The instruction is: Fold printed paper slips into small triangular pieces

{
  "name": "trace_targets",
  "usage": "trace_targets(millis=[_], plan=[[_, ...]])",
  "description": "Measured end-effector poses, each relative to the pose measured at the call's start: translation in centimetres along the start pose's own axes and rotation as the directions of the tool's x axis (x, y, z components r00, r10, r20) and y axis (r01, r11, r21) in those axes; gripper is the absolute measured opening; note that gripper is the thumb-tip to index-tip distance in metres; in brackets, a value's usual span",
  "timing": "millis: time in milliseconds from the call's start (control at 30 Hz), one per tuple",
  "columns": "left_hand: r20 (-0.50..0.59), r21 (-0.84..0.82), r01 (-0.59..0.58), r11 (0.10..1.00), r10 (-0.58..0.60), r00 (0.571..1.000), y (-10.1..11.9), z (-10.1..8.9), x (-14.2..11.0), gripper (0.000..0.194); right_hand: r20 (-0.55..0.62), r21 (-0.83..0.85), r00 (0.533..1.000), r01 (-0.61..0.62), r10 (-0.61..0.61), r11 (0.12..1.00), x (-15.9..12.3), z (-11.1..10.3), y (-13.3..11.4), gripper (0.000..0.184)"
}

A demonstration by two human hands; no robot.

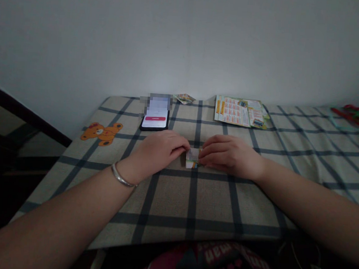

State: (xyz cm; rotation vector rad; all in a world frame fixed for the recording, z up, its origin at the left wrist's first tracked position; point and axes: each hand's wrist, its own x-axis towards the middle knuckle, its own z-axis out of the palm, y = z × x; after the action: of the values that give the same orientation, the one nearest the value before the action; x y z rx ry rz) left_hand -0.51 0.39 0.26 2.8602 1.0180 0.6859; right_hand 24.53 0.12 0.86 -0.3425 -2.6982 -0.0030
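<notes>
A small white printed card piece (192,157), with a bit of blue and yellow at its lower edge, lies on the checked tablecloth between my hands. It looks folded or box-like; which one I cannot tell. My left hand (162,151), with a silver bangle at the wrist, pinches at its upper left corner. On the other side, the closed fingers of my right hand (227,156) hold its right edge and cover part of it.
A phone (155,118) with a lit screen leans near the wall (189,41). Printed cards (233,111) lie at the back right, a smaller colourful piece (184,98) beside the phone. An orange bear cutout (102,134) is at left; red and green items (357,116) sit far right.
</notes>
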Motion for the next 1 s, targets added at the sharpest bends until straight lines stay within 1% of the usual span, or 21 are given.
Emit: trace_targets(millis=[133, 233, 367, 433, 500, 567, 667, 800, 900, 967, 1000], plan=[[0.0, -0.017, -0.068, 0.998, 0.068, 0.998, 0.1, 0.0, 0.1, 0.013, 0.031, 0.018, 1.0, -0.003, 0.002, 1.0, 0.0, 0.1, -0.1, 0.02], [0.01, -0.017, -0.077, 0.997, 0.077, 0.997, 0.3, -0.1, 0.0, 0.016, 0.05, 0.009, 0.998, -0.031, 0.03, 0.999, -0.2, 0.3, -0.1, 0.021], [0.058, -0.007, -0.093, 0.996, 0.093, 0.994, 0.5, 0.1, -0.1, 0.023, 0.052, -0.015, 0.995, -0.085, 0.085, 0.996, -0.6, 0.5, -0.1, 0.02], [0.072, -0.011, -0.123, 0.992, 0.124, 0.99, 0.5, 0.3, -0.1, 0.026, 0.046, -0.026, 0.996, -0.079, 0.081, 0.996, -0.6, 0.5, -0.2, 0.021], [0.063, -0.014, -0.145, 0.989, 0.146, 0.987, 0.4, 0.5, -0.1, 0.028, 0.047, -0.043, 0.996, -0.068, 0.07, 0.997, -0.5, 0.5, -0.3, 0.021], [0.034, 0.003, -0.136, 0.991, 0.136, 0.99, 0.3, 0.5, -0.1, 0.026, 0.047, -0.067, 0.996, -0.073, 0.076, 0.995, -0.3, 0.4, -0.5, 0.021], [0.011, 0.013, -0.121, 0.993, 0.121, 0.993, 0.3, 0.2, -0.1, 0.018, 0.058, -0.086, 0.993, -0.101, 0.106, 0.991, -0.2, 0.3, -0.7, 0.022], [0.065, -0.01, -0.175, 0.985, 0.175, 0.982, 0.6, -0.3, -0.1, 0.015, 0.073, -0.063, 0.986, -0.145, 0.149, 0.987, -0.1, 0.3, -0.8, 0.023], [0.079, 0.02, -0.207, 0.978, 0.205, 0.976, 1.0, -0.3, -0.1, 0.016, 0.072, -0.026, 0.984, -0.159, 0.16, 0.987, 0.0, 0.2, -0.7, 0.024], [0.075, 0.034, -0.188, 0.982, 0.185, 0.98, 1.3, -0.2, -0.1, 0.014, 0.075, -0.004, 0.983, -0.168, 0.168, 0.986, 0.0, 0.2, -0.5, 0.025], [0.075, 0.028, -0.159, 0.987, 0.157, 0.985, 1.4, -0.2, -0.1, 0.012, 0.077, 0.005, 0.982, -0.174, 0.173, 0.985, 0.0, 0.1, -0.5, 0.025]])
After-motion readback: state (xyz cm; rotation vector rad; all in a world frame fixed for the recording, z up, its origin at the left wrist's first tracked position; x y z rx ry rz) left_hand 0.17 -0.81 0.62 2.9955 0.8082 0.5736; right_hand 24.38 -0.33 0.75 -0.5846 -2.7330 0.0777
